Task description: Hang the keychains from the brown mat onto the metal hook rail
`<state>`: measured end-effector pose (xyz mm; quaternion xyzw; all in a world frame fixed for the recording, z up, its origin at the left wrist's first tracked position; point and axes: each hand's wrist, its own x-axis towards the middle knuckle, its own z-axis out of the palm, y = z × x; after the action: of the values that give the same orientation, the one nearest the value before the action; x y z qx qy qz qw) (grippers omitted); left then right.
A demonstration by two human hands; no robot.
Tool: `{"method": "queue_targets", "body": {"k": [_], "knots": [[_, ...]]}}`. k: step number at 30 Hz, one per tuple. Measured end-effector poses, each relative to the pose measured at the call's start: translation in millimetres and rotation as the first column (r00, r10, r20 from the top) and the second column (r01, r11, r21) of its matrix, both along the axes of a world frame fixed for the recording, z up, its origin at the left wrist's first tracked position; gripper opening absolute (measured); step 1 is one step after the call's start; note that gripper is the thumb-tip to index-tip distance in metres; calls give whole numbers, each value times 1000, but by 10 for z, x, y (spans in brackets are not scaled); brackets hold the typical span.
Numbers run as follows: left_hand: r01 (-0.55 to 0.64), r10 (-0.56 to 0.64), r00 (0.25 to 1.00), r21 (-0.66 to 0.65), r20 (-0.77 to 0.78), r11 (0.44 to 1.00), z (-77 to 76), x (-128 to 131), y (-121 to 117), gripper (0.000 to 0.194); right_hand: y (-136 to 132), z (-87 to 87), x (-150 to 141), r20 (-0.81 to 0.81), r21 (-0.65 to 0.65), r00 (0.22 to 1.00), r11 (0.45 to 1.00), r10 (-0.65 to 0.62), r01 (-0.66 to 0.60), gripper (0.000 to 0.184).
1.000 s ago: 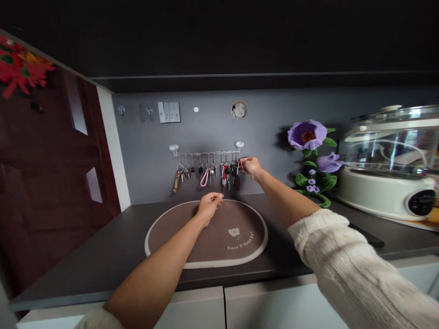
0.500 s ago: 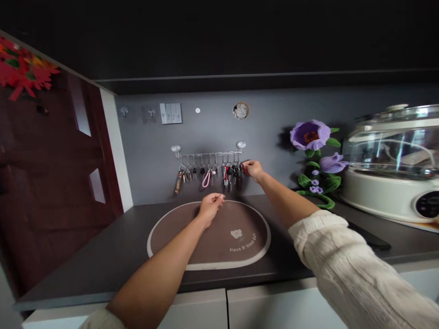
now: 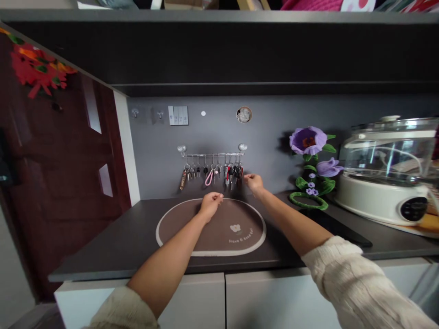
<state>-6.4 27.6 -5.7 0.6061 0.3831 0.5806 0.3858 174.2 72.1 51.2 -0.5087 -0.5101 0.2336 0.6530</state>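
Note:
A metal rack (image 3: 214, 155) on the grey wall carries several bunches of keys (image 3: 233, 172). Among them hang a brown strap (image 3: 183, 180) at the left end and a pink loop (image 3: 209, 177) near the middle. Just beside the rack's right end is my right hand (image 3: 254, 184), its fingers loosely bent and apart from the keys. Over the brown mat (image 3: 192, 224), below the rack, my left hand (image 3: 210, 204) has thumb and fingertips pinched together. Whatever lies in that pinch is too small or hidden to make out.
Purple crafted flowers (image 3: 308, 140) stand right of my right hand, by a white appliance with a clear upper part (image 3: 370, 192). A flat black object (image 3: 338, 228) lies on the dark counter (image 3: 103, 242). Overhead runs a dark shelf (image 3: 219, 55); a dark red door (image 3: 68, 183) is at left.
My right hand has come off the reddish item at the rack's right end and moved slightly down and right. My left hand keeps its pinch over the mat. The view has tilted up.

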Motion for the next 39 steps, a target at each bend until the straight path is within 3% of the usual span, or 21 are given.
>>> {"method": "queue_targets", "body": {"k": [5,9,13,17,23,30,34,37,39], "knots": [[-19,22,997,48,-73,999,48,-83,-147,21,-433,-199,-283,-113,-54,987,991,117,-124,12],[4,6,997,124,-80,992,164,-221,-433,47,-782,-307,-470,-129,26,951,959,282,-281,25],[52,-18,989,229,-150,972,214,-428,-754,77,-1091,-374,-524,20,154,914,902,405,-403,64],[123,-64,968,235,-241,964,118,-620,-927,97,-1298,-439,-501,223,192,859,843,461,-502,92],[180,-119,955,211,-273,961,12,-721,-992,103,-1367,-506,-480,394,167,817,842,420,-513,90],[159,-119,972,191,-203,969,22,-702,-1050,102,-1452,-489,-502,351,140,845,870,403,-473,89],[71,-58,994,137,-98,988,34,-709,-992,99,-1450,-467,-499,260,92,881,898,395,-429,84],[-126,127,992,79,-6,989,142,-793,-790,93,-1277,-397,-433,249,96,908,924,337,-370,74],[-288,287,958,65,23,955,261,-899,-586,89,-1086,-300,-352,231,77,935,953,268,-292,70]]}}
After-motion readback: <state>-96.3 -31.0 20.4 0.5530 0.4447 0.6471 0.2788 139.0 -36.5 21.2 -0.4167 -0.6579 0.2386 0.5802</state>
